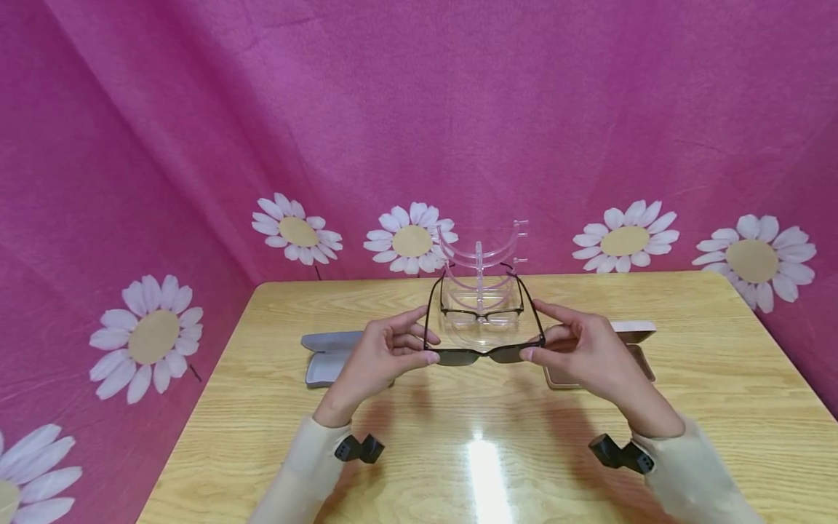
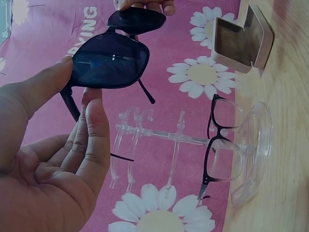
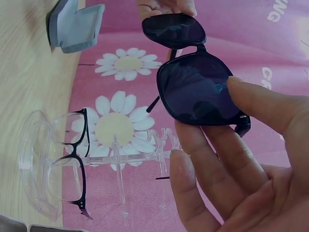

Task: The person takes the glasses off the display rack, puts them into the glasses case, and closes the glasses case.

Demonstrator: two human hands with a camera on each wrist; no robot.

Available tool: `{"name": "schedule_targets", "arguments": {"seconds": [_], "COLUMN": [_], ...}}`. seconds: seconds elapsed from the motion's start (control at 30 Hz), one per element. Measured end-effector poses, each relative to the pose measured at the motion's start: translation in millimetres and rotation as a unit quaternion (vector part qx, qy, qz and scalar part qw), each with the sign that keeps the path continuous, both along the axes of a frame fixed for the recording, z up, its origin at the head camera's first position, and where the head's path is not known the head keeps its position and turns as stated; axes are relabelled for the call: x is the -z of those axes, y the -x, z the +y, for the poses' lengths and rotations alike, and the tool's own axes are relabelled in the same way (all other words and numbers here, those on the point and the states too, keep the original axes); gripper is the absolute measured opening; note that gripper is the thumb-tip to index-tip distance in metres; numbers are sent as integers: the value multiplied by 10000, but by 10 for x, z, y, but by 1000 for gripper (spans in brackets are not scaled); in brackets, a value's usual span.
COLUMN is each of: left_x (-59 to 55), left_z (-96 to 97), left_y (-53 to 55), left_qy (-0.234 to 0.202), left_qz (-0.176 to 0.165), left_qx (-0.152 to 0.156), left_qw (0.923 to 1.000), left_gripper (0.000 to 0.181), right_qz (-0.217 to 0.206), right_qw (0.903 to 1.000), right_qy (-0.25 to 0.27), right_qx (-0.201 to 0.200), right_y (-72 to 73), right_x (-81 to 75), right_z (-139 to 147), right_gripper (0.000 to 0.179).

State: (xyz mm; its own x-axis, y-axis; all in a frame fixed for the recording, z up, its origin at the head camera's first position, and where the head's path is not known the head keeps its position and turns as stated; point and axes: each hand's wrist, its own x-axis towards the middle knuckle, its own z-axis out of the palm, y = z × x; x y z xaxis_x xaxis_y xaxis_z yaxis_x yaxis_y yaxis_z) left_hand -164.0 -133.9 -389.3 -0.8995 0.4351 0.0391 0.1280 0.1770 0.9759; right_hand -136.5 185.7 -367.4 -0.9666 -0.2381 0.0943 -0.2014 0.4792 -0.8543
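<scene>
Both hands hold a pair of black sunglasses [image 1: 460, 356] in front of a clear display stand [image 1: 480, 255]. My left hand [image 1: 386, 353] pinches the left end of the frame, its thumb on the dark lens [image 2: 113, 60]. At the opposite end my right hand [image 1: 585, 353] pinches the frame likewise, thumb against the other lens [image 3: 195, 89]. The sunglasses' temples are unfolded and point toward the stand. Black-rimmed eyeglasses [image 1: 482, 315] with clear lenses sit on the stand's lowest level, close behind the sunglasses. Higher arms of the stand hold no glasses.
An open grey glasses case [image 1: 325, 367] lies on the wooden table [image 1: 419, 466] by the left hand. Another open case [image 2: 241, 43], brown inside, lies partly behind the right hand. A pink curtain [image 1: 419, 109] with white daisies hangs behind and along the left.
</scene>
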Motion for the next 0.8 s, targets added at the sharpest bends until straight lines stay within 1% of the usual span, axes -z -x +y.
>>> {"name": "schedule_targets", "arguments": {"seconds": [0.1, 0.3, 0.47, 0.8], "left_x": [7, 15, 26, 37], "left_z": [0, 0, -14, -32], "left_y": [7, 17, 21, 42], "left_qy": [16, -14, -49, -141], "left_qz": [-77, -81, -161, -118], "left_qx": [-5, 10, 23, 136], "left_qw": [10000, 10000, 9999, 9997], "left_gripper": [75, 74, 75, 76], "right_qz": [-32, 2, -57, 25], "right_qw": [10000, 9999, 9996, 9993], "right_qy": [11, 100, 210, 296], "right_qx": [-17, -104, -185, -247], "right_y": [2, 11, 11, 12], "right_x": [16, 38, 50, 57], "right_z": [5, 11, 10, 3], "right_gripper": [80, 80, 79, 74]}}
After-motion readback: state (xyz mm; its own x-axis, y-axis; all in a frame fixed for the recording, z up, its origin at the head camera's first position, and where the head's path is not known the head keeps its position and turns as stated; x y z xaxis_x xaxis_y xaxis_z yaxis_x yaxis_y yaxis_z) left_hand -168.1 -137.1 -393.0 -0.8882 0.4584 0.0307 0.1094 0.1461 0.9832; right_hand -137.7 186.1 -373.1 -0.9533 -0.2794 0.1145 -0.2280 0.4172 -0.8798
